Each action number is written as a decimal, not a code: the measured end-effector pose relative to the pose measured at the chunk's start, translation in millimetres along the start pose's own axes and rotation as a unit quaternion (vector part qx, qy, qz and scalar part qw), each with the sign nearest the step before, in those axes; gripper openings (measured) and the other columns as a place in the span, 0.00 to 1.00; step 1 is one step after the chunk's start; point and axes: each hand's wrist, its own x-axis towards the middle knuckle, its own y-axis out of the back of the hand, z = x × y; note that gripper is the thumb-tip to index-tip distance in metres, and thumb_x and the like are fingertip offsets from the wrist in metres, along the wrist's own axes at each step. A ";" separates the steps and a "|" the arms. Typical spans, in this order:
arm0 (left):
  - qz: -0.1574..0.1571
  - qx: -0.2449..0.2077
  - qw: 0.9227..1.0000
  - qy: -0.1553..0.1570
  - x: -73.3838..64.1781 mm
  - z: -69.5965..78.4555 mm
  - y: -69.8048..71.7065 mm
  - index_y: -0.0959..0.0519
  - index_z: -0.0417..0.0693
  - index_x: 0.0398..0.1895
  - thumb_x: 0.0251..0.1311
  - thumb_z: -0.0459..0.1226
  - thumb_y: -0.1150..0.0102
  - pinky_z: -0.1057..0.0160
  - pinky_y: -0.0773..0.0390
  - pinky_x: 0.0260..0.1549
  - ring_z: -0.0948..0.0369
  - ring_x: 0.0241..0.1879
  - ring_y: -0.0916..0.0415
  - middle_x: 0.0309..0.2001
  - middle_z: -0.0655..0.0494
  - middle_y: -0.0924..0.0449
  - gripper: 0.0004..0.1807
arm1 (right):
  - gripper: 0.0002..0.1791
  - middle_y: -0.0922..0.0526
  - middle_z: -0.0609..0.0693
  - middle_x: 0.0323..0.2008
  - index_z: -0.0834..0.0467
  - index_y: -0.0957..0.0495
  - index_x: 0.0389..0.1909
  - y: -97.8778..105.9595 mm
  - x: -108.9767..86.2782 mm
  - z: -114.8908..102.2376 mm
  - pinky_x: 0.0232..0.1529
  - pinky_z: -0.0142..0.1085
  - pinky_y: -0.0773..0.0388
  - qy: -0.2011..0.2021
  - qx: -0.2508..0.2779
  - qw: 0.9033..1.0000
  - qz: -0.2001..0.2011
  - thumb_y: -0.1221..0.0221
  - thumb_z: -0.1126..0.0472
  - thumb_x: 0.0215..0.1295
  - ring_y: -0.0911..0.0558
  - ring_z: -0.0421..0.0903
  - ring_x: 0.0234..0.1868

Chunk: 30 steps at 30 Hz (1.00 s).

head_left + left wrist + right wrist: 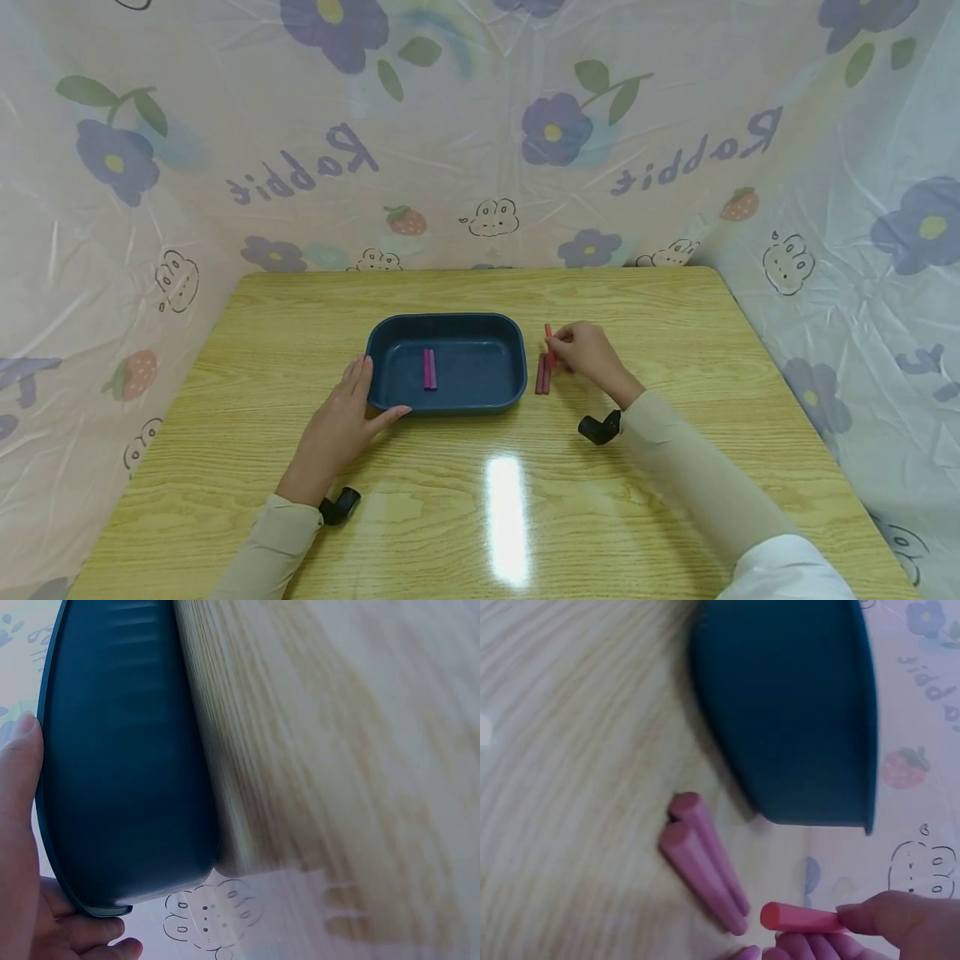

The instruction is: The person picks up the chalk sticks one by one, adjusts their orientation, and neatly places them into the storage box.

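My right hand [588, 354] pinches a red crayon-like stick [799, 918] between thumb and fingers, its end poking out past the fingertips. Right beside it, two dull pink-maroon sticks [543, 374] lie side by side on the table, just right of a dark blue rectangular tray [480, 407]. Inside the tray, left of its middle, a magenta stick [427, 369] and a purple one [432, 369] lie parallel. My left hand [341, 417] rests at the tray's near left corner, fingers along the left end and thumb stretched along the front rim.
The wood-grain table [637, 533] carries a bright light reflection near its front. A printed curtain [450, 125] with flowers and rabbits hangs behind and at both sides. Black wrist cameras [600, 427] sit by both sleeves.
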 end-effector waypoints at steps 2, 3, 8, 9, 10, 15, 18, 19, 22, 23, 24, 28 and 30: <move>0.001 0.001 1.000 0.000 -0.2 -0.1 0.0 0.56 0.37 0.72 0.54 0.65 0.48 0.44 0.40 0.59 0.47 0.70 0.57 0.71 0.40 0.56 0.56 | 0.16 0.18 0.52 0.22 0.61 0.17 0.34 3.8 -0.8 -2.2 0.26 0.36 0.25 -0.009 0.011 1.000 -0.011 0.47 0.53 0.67 0.21 0.50 0.20; 0.001 0.001 1.000 0.000 -0.3 -0.1 0.0 0.56 0.37 0.72 0.54 0.65 0.49 0.44 0.40 0.59 0.47 0.70 0.57 0.71 0.40 0.56 0.56 | 0.16 0.18 0.52 0.22 0.60 0.17 0.34 5.6 -1.1 -3.4 0.28 0.37 0.24 -0.012 0.016 1.000 -0.014 0.47 0.53 0.68 0.20 0.50 0.22; 0.001 0.002 1.000 0.001 -0.5 -0.2 -0.2 0.56 0.37 0.72 0.54 0.65 0.49 0.44 0.40 0.59 0.47 0.70 0.57 0.71 0.40 0.56 0.56 | 0.16 0.16 0.51 0.28 0.59 0.17 0.36 14.1 -2.9 -9.3 0.35 0.40 0.22 -0.011 0.020 1.000 -0.012 0.47 0.51 0.68 0.18 0.46 0.29; 0.001 0.002 1.000 0.001 -0.5 -0.1 -0.2 0.56 0.37 0.72 0.54 0.65 0.49 0.44 0.40 0.59 0.47 0.70 0.57 0.71 0.40 0.56 0.56 | 0.16 0.16 0.50 0.30 0.59 0.17 0.37 15.7 -3.1 -10.4 0.36 0.41 0.22 -0.012 0.026 1.000 -0.011 0.47 0.51 0.67 0.17 0.46 0.31; 0.001 0.002 1.000 0.002 -0.5 -0.1 -0.1 0.56 0.37 0.72 0.54 0.65 0.49 0.44 0.40 0.59 0.47 0.70 0.57 0.71 0.40 0.56 0.56 | 0.16 0.16 0.51 0.31 0.59 0.17 0.37 17.2 -3.3 -11.5 0.37 0.42 0.21 -0.014 0.031 0.999 -0.012 0.47 0.51 0.68 0.17 0.47 0.32; -0.001 0.001 1.000 0.003 -0.4 0.4 0.5 0.56 0.37 0.72 0.54 0.65 0.48 0.44 0.41 0.59 0.47 0.70 0.57 0.71 0.40 0.56 0.56 | 0.17 0.16 0.53 0.33 0.61 0.18 0.38 24.1 -4.3 -18.8 0.38 0.43 0.20 -0.017 0.059 0.998 -0.018 0.47 0.51 0.68 0.16 0.52 0.36; -0.002 0.000 1.000 0.003 -0.1 0.3 0.2 0.57 0.37 0.72 0.54 0.65 0.49 0.43 0.41 0.59 0.47 0.70 0.57 0.71 0.39 0.56 0.56 | 0.17 0.16 0.53 0.33 0.61 0.18 0.39 26.4 -4.3 -22.5 0.39 0.43 0.20 -0.016 0.063 0.998 -0.018 0.47 0.51 0.67 0.16 0.52 0.35; -0.003 -0.001 1.000 0.003 -0.1 0.3 0.3 0.57 0.37 0.72 0.54 0.65 0.49 0.43 0.41 0.59 0.47 0.70 0.57 0.71 0.39 0.56 0.56 | 0.18 0.16 0.53 0.33 0.61 0.18 0.39 27.0 -4.3 -23.3 0.40 0.43 0.20 -0.015 0.065 0.998 -0.018 0.47 0.50 0.67 0.16 0.51 0.35; -0.002 0.000 1.000 0.002 -0.1 0.4 0.4 0.57 0.37 0.72 0.54 0.66 0.49 0.44 0.41 0.60 0.47 0.70 0.57 0.71 0.39 0.56 0.56 | 0.18 0.16 0.52 0.32 0.60 0.18 0.39 27.8 -4.2 -25.8 0.39 0.43 0.20 -0.015 0.072 0.997 -0.016 0.46 0.49 0.67 0.16 0.51 0.35; -0.001 0.000 1.000 0.002 -0.1 0.4 0.4 0.57 0.37 0.72 0.54 0.66 0.49 0.44 0.41 0.59 0.47 0.70 0.57 0.71 0.39 0.56 0.56 | 0.18 0.16 0.52 0.32 0.60 0.18 0.38 28.0 -4.3 -27.0 0.39 0.43 0.20 -0.014 0.078 0.997 -0.017 0.46 0.49 0.67 0.16 0.51 0.35; -0.001 -0.001 1.000 0.002 0.0 0.3 0.2 0.56 0.37 0.72 0.54 0.65 0.49 0.43 0.41 0.59 0.46 0.70 0.57 0.71 0.39 0.56 0.56 | 0.17 0.16 0.52 0.32 0.60 0.18 0.38 28.1 -4.5 -28.5 0.39 0.43 0.20 -0.014 0.086 0.996 -0.020 0.46 0.49 0.66 0.16 0.52 0.35; 0.000 -0.002 1.000 0.003 0.4 0.0 -0.4 0.57 0.37 0.72 0.53 0.65 0.47 0.43 0.41 0.59 0.46 0.70 0.56 0.71 0.38 0.55 0.56 | 0.17 0.16 0.52 0.32 0.60 0.18 0.38 26.8 -5.0 -34.7 0.39 0.45 0.20 -0.015 0.108 0.994 -0.030 0.45 0.50 0.66 0.16 0.52 0.36; -0.002 -0.002 1.000 0.003 0.4 0.0 -0.5 0.57 0.37 0.72 0.53 0.65 0.48 0.43 0.41 0.59 0.46 0.70 0.57 0.71 0.39 0.56 0.56 | 0.17 0.16 0.52 0.32 0.61 0.18 0.38 25.6 -5.4 -38.0 0.40 0.46 0.20 -0.013 0.114 0.993 -0.039 0.45 0.51 0.67 0.16 0.50 0.35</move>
